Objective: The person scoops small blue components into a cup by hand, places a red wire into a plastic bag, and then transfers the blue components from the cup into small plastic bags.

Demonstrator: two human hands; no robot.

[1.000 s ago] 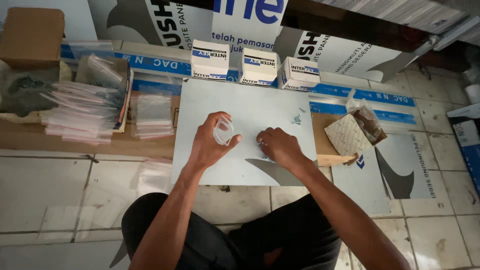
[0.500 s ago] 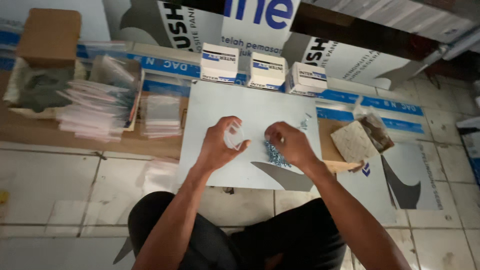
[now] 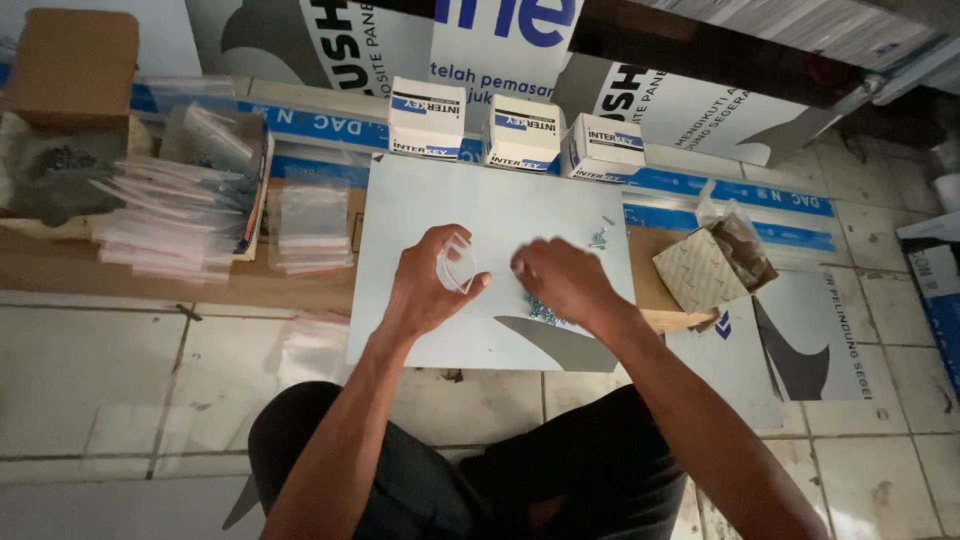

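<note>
Stacks of clear bags (image 3: 175, 225) lie far left. My left hand (image 3: 425, 285) pinches a small clear plastic bag (image 3: 457, 268), thumb and fingers clamped on its edges above the pale board (image 3: 430, 200). My right hand (image 3: 565, 280) curls over small screws (image 3: 545, 312); its grip I cannot tell. Three boxes (image 3: 520, 130) stand behind.

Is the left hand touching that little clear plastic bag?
Touching. The head view shows the left hand pinching the small clear bag between thumb and fingers, no gap.
</note>
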